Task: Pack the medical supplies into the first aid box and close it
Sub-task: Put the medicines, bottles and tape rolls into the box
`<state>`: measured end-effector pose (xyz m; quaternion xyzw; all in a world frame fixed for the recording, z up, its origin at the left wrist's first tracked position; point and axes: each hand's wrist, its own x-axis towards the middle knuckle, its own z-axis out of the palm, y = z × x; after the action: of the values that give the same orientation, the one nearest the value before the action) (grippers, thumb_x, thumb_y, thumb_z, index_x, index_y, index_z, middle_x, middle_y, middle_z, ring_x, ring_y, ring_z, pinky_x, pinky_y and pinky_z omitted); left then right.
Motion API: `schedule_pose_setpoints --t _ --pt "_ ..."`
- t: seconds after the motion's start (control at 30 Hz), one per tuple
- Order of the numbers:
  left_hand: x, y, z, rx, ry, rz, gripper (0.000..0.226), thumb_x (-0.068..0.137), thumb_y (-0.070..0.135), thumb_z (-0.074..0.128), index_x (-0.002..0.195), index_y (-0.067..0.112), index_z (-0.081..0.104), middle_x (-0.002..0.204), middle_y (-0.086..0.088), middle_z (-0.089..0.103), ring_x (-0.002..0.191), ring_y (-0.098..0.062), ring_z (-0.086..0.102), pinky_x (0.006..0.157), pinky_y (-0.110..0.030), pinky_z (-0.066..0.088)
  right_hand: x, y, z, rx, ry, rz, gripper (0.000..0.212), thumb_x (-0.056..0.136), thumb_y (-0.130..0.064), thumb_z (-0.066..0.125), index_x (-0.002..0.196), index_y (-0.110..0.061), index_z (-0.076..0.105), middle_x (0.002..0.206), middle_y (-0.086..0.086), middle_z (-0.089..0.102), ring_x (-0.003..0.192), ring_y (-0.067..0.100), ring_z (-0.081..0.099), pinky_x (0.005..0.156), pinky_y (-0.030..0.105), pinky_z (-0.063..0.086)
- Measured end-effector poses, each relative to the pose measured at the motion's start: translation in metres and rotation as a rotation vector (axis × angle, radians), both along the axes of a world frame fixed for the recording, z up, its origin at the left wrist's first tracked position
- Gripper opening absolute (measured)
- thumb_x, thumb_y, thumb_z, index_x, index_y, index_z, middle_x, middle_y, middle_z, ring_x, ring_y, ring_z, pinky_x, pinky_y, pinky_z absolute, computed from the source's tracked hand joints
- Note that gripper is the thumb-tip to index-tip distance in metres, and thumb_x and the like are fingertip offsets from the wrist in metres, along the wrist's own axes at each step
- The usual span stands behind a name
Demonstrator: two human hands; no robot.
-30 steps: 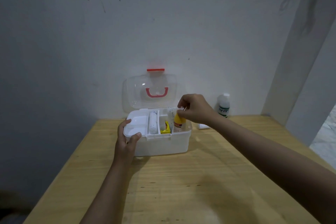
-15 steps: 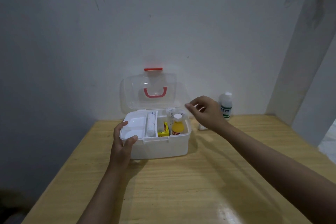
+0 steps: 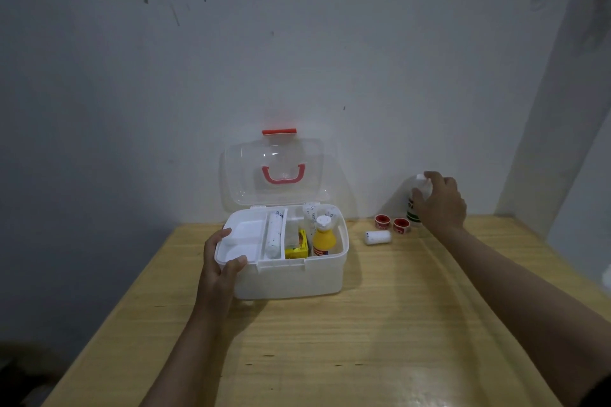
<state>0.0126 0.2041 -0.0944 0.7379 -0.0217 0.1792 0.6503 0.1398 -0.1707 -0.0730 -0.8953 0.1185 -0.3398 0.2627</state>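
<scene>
The left hand (image 3: 220,266) keeps its grip curled over the left rim of the open first aid box (image 3: 291,277) on the table (image 3: 363,340), where the yellow bottle (image 3: 323,238) now stands released in the right compartment. Further right, a bandage roll (image 3: 378,237) and two red tape rolls (image 3: 391,223) wait unpacked. The right hand (image 3: 438,200) has left the box and closes its fingers on the white bottle (image 3: 417,190) by the wall, likely the next item in.
</scene>
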Motion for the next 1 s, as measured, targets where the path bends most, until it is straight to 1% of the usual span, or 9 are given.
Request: schedule_pose_setpoints --t 0.17,0.27,0.37,0.43,0.53,0.6,0.8,0.93,1.0 --pt "0.0 -0.001 0.0 -0.001 -0.002 0.003 0.088 0.049 0.057 0.051 0.131 0.029 0.034 0.13 0.004 0.036 0.097 -0.006 0.047 0.058 -0.009 0.046 -0.011 0.005 0.008 0.066 -0.085 0.088 0.031 0.087 -0.024 0.058 0.113 -0.009 0.051 0.098 0.017 0.067 0.082 0.032 0.063 0.065 0.039 0.052" --pt "-0.001 -0.002 0.001 -0.01 0.0 -0.002 0.085 0.05 0.057 0.052 0.129 0.031 0.034 0.13 0.003 0.036 0.097 -0.007 0.048 0.06 -0.015 0.046 -0.031 0.016 0.027 0.135 -0.249 0.169 0.028 0.086 -0.023 0.06 0.108 -0.008 0.053 0.092 0.011 0.067 0.077 0.027 0.065 0.062 0.036 0.054" --pt "-0.002 -0.002 0.002 -0.009 0.0 0.003 0.086 0.05 0.057 0.051 0.13 0.03 0.035 0.129 0.004 0.037 0.096 -0.006 0.048 0.061 -0.015 0.045 -0.056 0.038 0.058 0.234 -0.391 0.315 0.025 0.087 -0.022 0.062 0.106 -0.009 0.055 0.089 -0.001 0.062 0.073 0.01 0.063 0.057 0.017 0.052" --pt "-0.002 -0.002 0.001 -0.016 -0.004 0.005 0.088 0.05 0.057 0.051 0.132 0.027 0.035 0.128 0.002 0.038 0.096 -0.009 0.049 0.061 -0.014 0.045 -0.075 0.057 0.078 0.318 -0.422 0.432 0.024 0.085 -0.02 0.065 0.104 -0.009 0.055 0.089 -0.007 0.06 0.074 0.003 0.063 0.059 0.012 0.052" --pt "-0.002 -0.002 -0.001 -0.023 -0.001 0.009 0.088 0.051 0.057 0.052 0.132 0.027 0.036 0.131 0.0 0.039 0.104 -0.017 0.047 0.066 -0.022 0.044 -0.099 0.085 0.098 0.444 -0.348 0.628 0.023 0.083 -0.015 0.068 0.102 -0.01 0.056 0.091 -0.004 0.062 0.079 0.006 0.064 0.064 0.018 0.056" --pt "-0.003 -0.002 0.0 -0.026 0.007 0.006 0.088 0.051 0.057 0.051 0.132 0.026 0.036 0.129 0.0 0.039 0.101 -0.015 0.048 0.065 -0.021 0.044 -0.113 0.104 0.102 0.458 -0.269 0.738 0.024 0.082 -0.014 0.069 0.102 -0.009 0.057 0.091 0.003 0.064 0.08 0.011 0.065 0.064 0.022 0.057" --pt "-0.006 -0.001 0.0 -0.034 0.026 0.016 0.066 0.068 0.037 0.052 0.132 0.029 0.036 0.128 0.001 0.041 0.094 -0.009 0.05 0.062 -0.021 0.043 -0.127 0.147 0.086 0.234 -0.105 0.861 0.026 0.081 -0.018 0.07 0.101 -0.014 0.056 0.09 -0.004 0.063 0.076 0.01 0.065 0.066 0.021 0.057" --pt "-0.007 -0.001 0.0 -0.048 0.028 0.003 0.064 0.067 0.037 0.054 0.129 0.031 0.039 0.13 -0.002 0.043 0.096 -0.011 0.052 0.062 -0.02 0.044 -0.117 0.158 0.074 0.071 0.033 0.823 0.03 0.079 -0.024 0.072 0.103 -0.015 0.057 0.096 -0.004 0.063 0.085 0.008 0.062 0.075 0.023 0.055" --pt "-0.006 0.0 -0.001 -0.047 0.03 0.001 0.067 0.064 0.041 0.056 0.128 0.032 0.039 0.131 -0.003 0.044 0.101 -0.019 0.053 0.063 -0.021 0.045 -0.114 0.161 0.069 -0.005 0.075 0.82 0.031 0.077 -0.026 0.074 0.101 -0.014 0.059 0.097 -0.003 0.064 0.088 0.01 0.06 0.078 0.027 0.053"
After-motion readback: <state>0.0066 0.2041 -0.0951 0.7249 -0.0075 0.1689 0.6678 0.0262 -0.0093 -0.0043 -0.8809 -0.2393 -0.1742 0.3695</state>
